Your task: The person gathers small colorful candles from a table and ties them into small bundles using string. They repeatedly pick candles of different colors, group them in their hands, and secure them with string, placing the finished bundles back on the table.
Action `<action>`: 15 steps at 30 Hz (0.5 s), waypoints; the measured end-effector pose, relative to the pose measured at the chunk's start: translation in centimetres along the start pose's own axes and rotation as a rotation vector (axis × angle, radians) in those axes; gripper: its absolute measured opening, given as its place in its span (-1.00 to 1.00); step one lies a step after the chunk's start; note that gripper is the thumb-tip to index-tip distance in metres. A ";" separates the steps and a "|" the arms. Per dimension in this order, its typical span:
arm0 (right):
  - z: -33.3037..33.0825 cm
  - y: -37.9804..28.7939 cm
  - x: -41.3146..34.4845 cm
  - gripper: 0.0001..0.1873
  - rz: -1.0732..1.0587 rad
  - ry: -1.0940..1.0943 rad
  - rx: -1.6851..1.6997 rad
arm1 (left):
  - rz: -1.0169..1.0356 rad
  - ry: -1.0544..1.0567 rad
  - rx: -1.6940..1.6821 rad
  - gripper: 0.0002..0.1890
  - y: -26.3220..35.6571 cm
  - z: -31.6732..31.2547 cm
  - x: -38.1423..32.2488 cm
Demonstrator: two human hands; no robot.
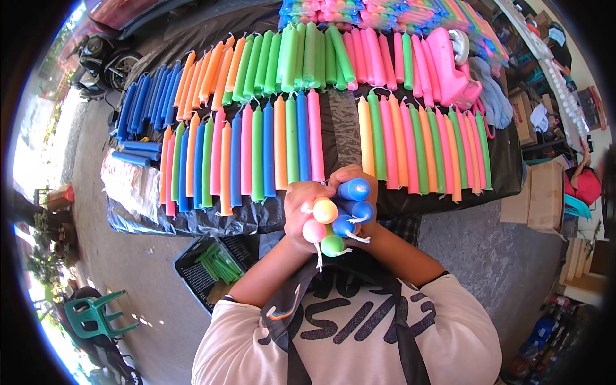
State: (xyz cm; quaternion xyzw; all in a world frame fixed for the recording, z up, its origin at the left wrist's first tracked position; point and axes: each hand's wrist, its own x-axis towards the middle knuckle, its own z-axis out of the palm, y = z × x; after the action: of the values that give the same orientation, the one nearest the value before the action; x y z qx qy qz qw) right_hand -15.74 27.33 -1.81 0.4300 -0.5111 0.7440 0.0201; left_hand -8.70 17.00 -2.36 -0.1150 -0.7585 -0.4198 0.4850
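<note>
My left hand (pixel 301 209) closes round an orange, a pink and a green candle (pixel 332 244), their wicks towards my body. Beside it, touching, my right hand (pixel 361 180) is wrapped round several blue candles (pixel 354 189). Both hands are above the near edge of a table covered in black plastic (pixel 337 125). Past them lie two rows of taper candles: the near row mixes pink (pixel 315 139), green, orange and blue; the far row is grouped as blue (pixel 156 96), orange (pixel 207 77), green (pixel 288 57) and pink (pixel 370 53). The candles' lower ends are hidden by my hands.
A pink tape dispenser (pixel 447 72) and a grey-blue cloth (pixel 488 91) lie at the table's far right. Wrapped candle packs (pixel 356 12) are piled behind. A dark crate (pixel 192 269) with green candles stands on the floor at left. Another person (pixel 583 183) is at far right.
</note>
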 end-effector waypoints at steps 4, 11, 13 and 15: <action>0.2 0.6 -0.4 -0.23 -0.005 0.031 0.083 | -0.010 -0.046 -0.164 -0.21 0.6 -0.1 2.6; 0.3 -0.4 0.0 -0.44 -0.010 0.239 0.058 | -0.135 -0.016 -0.422 -0.30 1.4 1.0 3.6; 0.9 -1.8 0.7 -0.56 0.027 0.398 0.044 | -0.233 0.039 -0.191 -0.33 2.4 1.3 4.6; -0.2 -4.0 1.8 -0.68 0.136 0.426 -0.034 | -0.632 -0.007 -0.030 -0.37 3.5 1.7 6.3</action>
State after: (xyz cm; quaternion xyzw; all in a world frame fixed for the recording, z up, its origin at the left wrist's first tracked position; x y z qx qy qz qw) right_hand -15.16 28.67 2.36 0.2272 -0.5354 0.8091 0.0845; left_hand -10.98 18.98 4.44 0.1180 -0.7519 -0.5607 0.3263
